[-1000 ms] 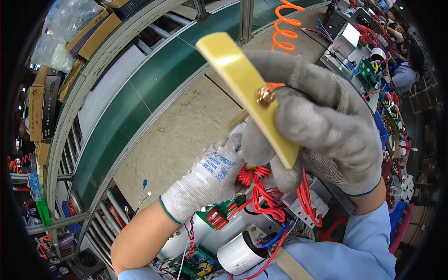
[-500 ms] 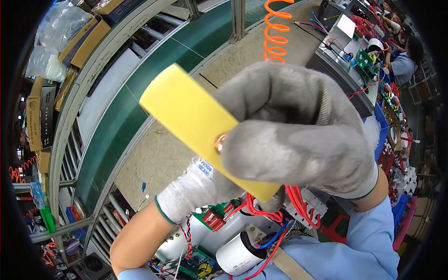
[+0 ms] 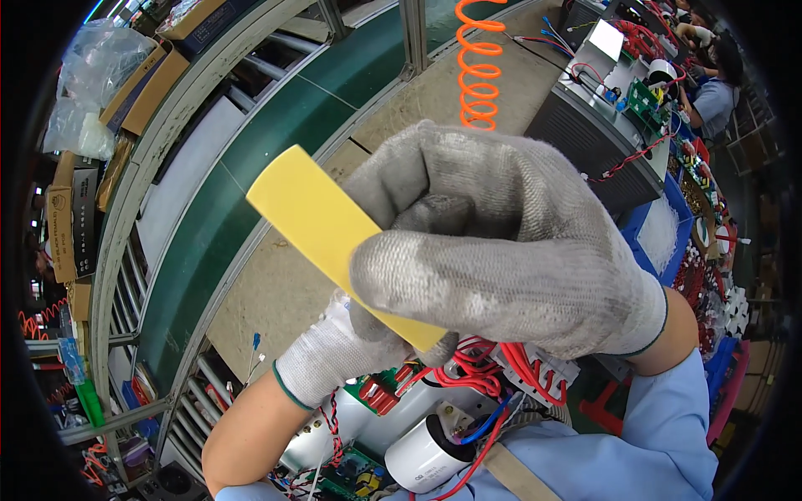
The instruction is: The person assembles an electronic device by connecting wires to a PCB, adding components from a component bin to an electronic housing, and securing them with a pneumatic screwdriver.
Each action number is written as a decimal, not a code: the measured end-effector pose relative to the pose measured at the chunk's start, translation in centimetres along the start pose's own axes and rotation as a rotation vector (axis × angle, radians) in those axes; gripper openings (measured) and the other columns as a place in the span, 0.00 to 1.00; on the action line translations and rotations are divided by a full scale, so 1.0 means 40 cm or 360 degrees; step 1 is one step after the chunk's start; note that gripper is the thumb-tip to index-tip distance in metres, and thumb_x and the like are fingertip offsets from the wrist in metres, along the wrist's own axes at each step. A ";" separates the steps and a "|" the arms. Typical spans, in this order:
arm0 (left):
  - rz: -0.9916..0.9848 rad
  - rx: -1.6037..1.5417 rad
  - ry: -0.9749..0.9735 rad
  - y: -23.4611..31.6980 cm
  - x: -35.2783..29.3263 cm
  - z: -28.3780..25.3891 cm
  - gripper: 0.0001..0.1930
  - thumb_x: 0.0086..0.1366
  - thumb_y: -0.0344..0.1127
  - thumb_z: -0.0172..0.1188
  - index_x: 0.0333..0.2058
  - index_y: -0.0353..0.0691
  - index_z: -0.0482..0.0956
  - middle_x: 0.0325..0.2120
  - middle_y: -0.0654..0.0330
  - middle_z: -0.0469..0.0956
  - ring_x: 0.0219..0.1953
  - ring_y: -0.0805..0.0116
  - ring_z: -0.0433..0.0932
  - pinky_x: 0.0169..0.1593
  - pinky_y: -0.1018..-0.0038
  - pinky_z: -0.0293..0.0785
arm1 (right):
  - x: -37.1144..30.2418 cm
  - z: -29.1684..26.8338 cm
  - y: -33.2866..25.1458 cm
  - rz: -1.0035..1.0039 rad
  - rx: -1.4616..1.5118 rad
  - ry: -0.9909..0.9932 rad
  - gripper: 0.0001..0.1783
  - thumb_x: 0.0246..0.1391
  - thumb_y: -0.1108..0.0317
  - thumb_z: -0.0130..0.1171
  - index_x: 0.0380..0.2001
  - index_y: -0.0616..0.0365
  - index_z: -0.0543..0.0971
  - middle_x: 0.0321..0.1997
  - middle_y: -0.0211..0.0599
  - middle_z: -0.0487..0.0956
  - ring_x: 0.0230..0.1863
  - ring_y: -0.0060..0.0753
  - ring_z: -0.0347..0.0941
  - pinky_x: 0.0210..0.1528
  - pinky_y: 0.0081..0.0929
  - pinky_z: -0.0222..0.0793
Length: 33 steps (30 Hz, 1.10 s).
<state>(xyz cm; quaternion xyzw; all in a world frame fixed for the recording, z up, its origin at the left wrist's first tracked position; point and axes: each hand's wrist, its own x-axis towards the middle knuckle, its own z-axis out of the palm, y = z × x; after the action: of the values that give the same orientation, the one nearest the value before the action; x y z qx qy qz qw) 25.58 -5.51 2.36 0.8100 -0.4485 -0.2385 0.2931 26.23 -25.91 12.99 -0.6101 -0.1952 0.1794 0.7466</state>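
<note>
A flat yellow strip [image 3: 313, 213] is pinched between the thumb and bent forefinger of my right hand [image 3: 501, 242], which wears a grey glove and is raised close to the camera. The strip slants from upper left to lower right, its middle partly under the thumb. Behind and below it is my left hand [image 3: 347, 338], in a similar glove, with its fingers mostly hidden by the strip and right hand. A grey fingertip shows by the strip's lower end. Beneath both hands are red wires [image 3: 468, 367], a white cylindrical capacitor [image 3: 426, 455] and a green circuit board [image 3: 355, 468].
A coiled orange hose [image 3: 478, 75] hangs ahead. Beyond it runs a green conveyor edge [image 3: 192, 225], with cardboard boxes [image 3: 154, 88] at left. At right stand an open grey equipment case [image 3: 560, 150] and a blue bin [image 3: 660, 225]; a co-worker [image 3: 714, 96] sits farther off.
My right hand has shifted slightly left with the strip. Its thumb now covers a small copper-coloured piece that showed on the strip before.
</note>
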 end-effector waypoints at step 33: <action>-0.0390 0.0174 0.0035 -0.017 0.072 0.008 0.40 0.40 0.48 0.78 0.54 0.42 0.75 0.55 0.49 0.71 0.57 0.48 0.72 0.58 0.60 0.72 | -0.061 0.121 0.106 0.1283 -0.2231 0.0076 0.12 0.60 0.68 0.50 0.46 0.60 0.73 0.42 0.55 0.79 0.48 0.56 0.76 0.50 0.43 0.73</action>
<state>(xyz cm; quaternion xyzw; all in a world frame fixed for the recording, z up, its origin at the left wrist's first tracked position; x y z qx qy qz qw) 27.17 -7.79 1.32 0.8760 -0.3552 -0.2388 0.2223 21.53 -22.26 9.52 -0.9634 -0.0112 0.2577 0.0725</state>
